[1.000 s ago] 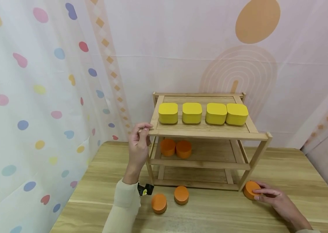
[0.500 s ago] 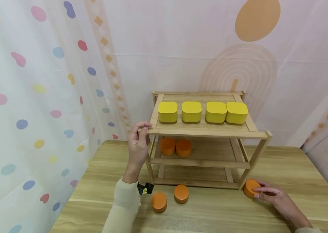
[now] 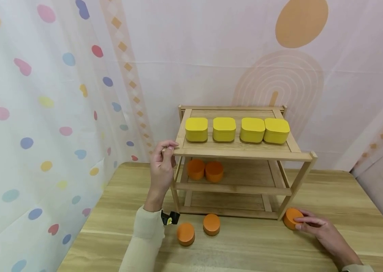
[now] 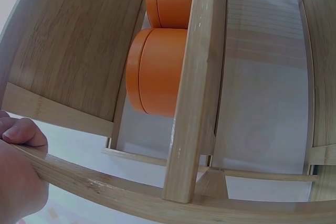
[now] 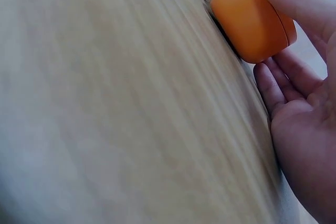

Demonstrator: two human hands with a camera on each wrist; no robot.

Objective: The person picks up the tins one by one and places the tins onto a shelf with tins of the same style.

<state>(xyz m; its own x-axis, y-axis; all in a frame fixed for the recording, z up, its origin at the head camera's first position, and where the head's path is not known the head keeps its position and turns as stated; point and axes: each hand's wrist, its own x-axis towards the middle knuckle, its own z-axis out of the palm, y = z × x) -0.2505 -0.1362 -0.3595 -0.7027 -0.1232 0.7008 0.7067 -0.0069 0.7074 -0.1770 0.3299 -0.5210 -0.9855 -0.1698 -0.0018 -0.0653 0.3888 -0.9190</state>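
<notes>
Worktop: From my end, the wood-grain worktop point(image 3: 252, 245) runs beneath everything, its near part crossed by the cream sleeve point(image 3: 142, 241) of the left arm, with a black wrist device point(image 3: 170, 218) at the cuff.
Loose orange pair: Nearest me, a left orange container point(image 3: 186, 234) stands on the worktop; a second orange container point(image 3: 211, 224) is just beyond and to its right, apart from it.
Right hand: I read the right hand point(image 3: 323, 231) as pinching the far-right orange container point(image 3: 291, 218), its grip having the thumb on one side and fingers on the other.
Held container: It sits just beside the rack's front right foot; I can't tell whether it bears fully on the worktop.
Left hand: The left hand point(image 3: 161, 172) has its grip closed round the near left corner of the wooden rack point(image 3: 245, 155), thumb over the rail.
Middle shelf: I count two orange containers point(image 4: 157, 72) at its left end, side by side.
Top shelf: Four yellow containers point(image 3: 224, 129) stand in a row, the right two touching.
Backdrop: Behind hangs a patterned curtain point(image 3: 191, 49).
</notes>
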